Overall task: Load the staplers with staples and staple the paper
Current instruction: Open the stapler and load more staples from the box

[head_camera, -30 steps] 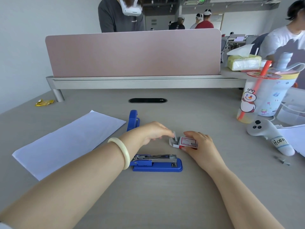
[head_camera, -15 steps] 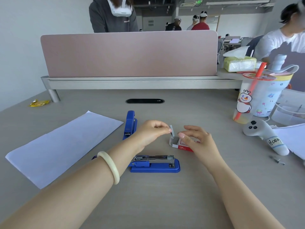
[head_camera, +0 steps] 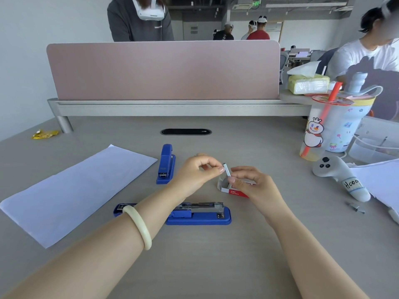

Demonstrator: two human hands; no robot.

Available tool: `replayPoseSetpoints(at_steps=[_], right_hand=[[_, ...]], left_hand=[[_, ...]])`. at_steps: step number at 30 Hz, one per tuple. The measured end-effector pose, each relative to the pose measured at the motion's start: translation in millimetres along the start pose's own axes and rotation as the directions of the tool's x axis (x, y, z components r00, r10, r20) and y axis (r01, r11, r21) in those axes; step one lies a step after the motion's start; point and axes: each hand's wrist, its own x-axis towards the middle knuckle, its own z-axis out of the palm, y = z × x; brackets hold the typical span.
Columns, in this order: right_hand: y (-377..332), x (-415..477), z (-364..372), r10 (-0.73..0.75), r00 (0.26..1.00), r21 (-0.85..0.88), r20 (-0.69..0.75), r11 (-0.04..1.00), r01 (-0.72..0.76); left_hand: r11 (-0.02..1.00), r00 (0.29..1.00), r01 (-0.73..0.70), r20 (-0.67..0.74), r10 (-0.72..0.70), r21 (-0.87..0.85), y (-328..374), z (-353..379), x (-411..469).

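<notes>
Between my two hands, just above the desk, I am holding a short strip of staples point(head_camera: 227, 169). My left hand point(head_camera: 197, 172) is pinching its upper end between thumb and fingertip, and my right hand point(head_camera: 251, 183) is closing thumb and forefinger around its lower end. A second ago this strip was only just leaving the red and white staple box point(head_camera: 234, 188), with my right hand resting flat on the box; now the strip is lifted clear and ready for loading, I judge. Directly below, near my left wrist, the open blue stapler point(head_camera: 199, 213) is lying with its metal channel exposed and nothing blocking it. A second blue stapler point(head_camera: 165, 164), closed, is standing farther back, beside the white sheet of paper point(head_camera: 75, 186) on the left. To the right are sitting a drink cup point(head_camera: 332, 128), a grey controller point(head_camera: 336, 175) and a few loose staples point(head_camera: 355, 207), all well apart from my hands.
</notes>
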Motion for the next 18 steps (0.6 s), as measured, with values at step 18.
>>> replayPoseSetpoints(at_steps=[18], right_hand=[[-1,-9,26,-0.312,0.950,-0.384,0.014,0.875,0.293]], left_hand=[[0.933,0.976,-0.199,0.142,0.162,0.301,-6,-35,-32]])
